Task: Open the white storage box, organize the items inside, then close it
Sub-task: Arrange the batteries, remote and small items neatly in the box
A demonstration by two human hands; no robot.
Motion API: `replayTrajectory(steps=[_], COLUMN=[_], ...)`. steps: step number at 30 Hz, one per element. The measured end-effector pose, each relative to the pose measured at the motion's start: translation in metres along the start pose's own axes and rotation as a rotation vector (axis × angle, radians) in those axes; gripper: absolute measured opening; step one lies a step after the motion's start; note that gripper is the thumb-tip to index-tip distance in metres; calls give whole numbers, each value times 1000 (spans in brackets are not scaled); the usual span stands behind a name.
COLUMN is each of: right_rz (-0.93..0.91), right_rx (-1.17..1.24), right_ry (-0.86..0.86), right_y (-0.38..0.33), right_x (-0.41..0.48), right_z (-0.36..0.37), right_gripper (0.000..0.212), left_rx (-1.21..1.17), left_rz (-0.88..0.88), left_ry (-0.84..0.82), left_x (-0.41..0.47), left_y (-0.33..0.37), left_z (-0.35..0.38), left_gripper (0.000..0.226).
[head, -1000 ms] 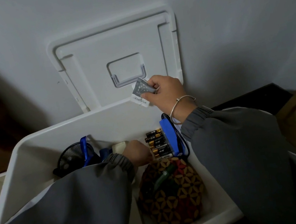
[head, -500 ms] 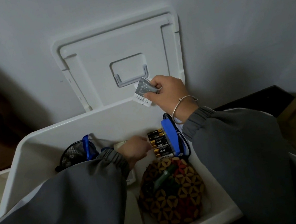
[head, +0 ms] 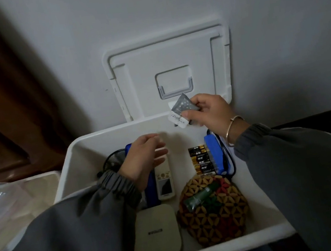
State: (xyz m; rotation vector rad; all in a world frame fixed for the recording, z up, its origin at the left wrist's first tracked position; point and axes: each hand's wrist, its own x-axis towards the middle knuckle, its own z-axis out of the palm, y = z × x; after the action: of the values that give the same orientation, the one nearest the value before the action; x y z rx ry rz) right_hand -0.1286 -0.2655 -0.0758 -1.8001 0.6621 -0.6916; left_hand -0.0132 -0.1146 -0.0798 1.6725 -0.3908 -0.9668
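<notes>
An open white storage box (head: 105, 135) is seen, its lid (head: 171, 59) leaned against the wall at 12 o'clock. A grey sachet (head: 183, 107) is pinched in the right hand (head: 212, 113); the left hand (head: 144, 159) is held open above a remote (head: 165, 182), batteries (head: 200, 160) at 3 o'clock

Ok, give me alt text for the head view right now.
The right hand holds small packets above an open white storage box, while the open left hand hovers over a remote. Batteries and a patterned pouch lie inside; the lid leans against the wall.
</notes>
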Motion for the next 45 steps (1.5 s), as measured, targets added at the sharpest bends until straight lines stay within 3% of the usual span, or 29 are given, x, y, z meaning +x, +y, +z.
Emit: replayTrajectory(steps=[7,14,22,28,32,34,36,40,45], right_rz=[170,185,112,-168,-287,-222,-115,77,117], right_rx=[229,130,-86,-440,-689,-652,-456,-143,-177], right_ry=[-102,-112,-76,-17,-46,-32,27,41,-15], right_y=[-3,-8,-4,-4,-2,-1,-1,-3,-3], right_x=[-28,-35,-35,-38,-37,-36,-35,-36,-37], right_z=[11,24,26,28,27,26,24,23,27], right_gripper=[15,20,17,37,12,10,9,8,5], left_rx=[-247,-242,-37,384,526,428,243,-91,-280], left_rz=[-13,34,133,297,393,365,296,83,-62], left_ry=[-212,-215,-121,-40,47,83,82,-103,-244], left_x=[-20,-21,-14,-11,-6,-4,-3,-8,-13], left_y=[-4,-7,-8,-12,-15,-16,-15,-13,-9], left_z=[1,0,2,-4,-6,-7,-8,-2,6], left_gripper=[30,25,7,11,9,15,24,29,29])
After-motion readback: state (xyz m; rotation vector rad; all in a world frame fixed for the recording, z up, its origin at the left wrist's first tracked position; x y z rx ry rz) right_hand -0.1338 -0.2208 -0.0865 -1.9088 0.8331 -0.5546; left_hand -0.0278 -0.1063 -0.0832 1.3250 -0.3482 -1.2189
